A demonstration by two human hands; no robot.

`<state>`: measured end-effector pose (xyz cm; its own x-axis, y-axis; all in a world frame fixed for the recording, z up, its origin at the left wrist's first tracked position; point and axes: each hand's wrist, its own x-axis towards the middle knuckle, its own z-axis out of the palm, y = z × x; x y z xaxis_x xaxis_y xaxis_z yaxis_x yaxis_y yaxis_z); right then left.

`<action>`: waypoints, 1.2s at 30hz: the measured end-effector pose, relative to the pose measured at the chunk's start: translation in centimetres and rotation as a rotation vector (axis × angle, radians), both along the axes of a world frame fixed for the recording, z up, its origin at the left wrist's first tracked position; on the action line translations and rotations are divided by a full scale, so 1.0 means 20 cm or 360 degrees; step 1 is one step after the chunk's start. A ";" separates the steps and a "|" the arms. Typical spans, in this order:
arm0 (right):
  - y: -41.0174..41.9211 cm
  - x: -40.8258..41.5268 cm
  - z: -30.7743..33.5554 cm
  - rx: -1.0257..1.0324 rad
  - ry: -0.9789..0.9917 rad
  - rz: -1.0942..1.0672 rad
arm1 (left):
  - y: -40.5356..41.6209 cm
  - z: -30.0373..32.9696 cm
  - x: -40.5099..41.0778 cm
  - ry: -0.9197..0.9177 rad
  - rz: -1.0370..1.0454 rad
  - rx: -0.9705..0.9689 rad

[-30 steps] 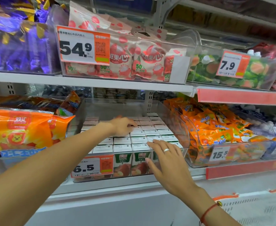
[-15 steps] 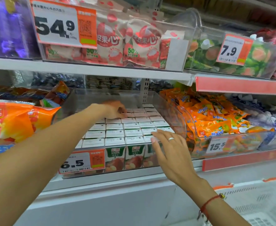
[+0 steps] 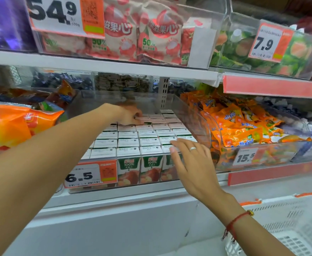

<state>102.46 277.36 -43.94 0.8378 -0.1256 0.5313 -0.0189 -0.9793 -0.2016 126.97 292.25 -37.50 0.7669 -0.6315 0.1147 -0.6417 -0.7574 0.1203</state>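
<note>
Two hands reach into a clear plastic bin (image 3: 194,115) on the white middle shelf (image 3: 114,195); the left hand (image 3: 130,114) is at the back of the bin, left of its middle, fingers curled down round the top of one of the small white-topped green juice cartons (image 3: 128,143), thumb side hidden; the right hand (image 3: 194,163) hovers at the bin's front right corner, fingers straight and spread, holding nothing, its fingertips just over the front row of cartons and the bin's front rim; whether they touch cannot be told. That hand wears a silver ring (image 3: 192,148), and a red string bracelet (image 3: 236,219) circles its wrist. The cartons stand upright in tight rows that fill the bin from its front wall towards the back; an orange-and-white price tag marked 6.5 (image 3: 90,175) hangs on the front wall near the left corner. Just beside the bin's right wall lies a heap of orange sweet packets (image 3: 240,124) in another clear bin; to the left, a large orange bag (image 3: 13,124) lies by the shelf's left end. On the shelf above, pink-and-white lychee bags (image 3: 158,34) stand behind a tag marked 54.9 (image 3: 66,13). Below the shelf's front edge, at the lower right, sits a white plastic basket with orange handles (image 3: 289,218).
</note>
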 end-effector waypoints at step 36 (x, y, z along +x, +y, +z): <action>0.47 -0.26 0.20 0.1834 0.0633 0.0552 | 0.58 -0.14 -1.30 0.1397 0.0207 -0.1895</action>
<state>97.33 286.72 -39.99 0.9954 -0.0888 -0.0349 -0.0527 -0.2060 -0.9771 100.91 303.90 -40.37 0.9054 -0.4242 -0.0155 0.0253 0.0173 0.9995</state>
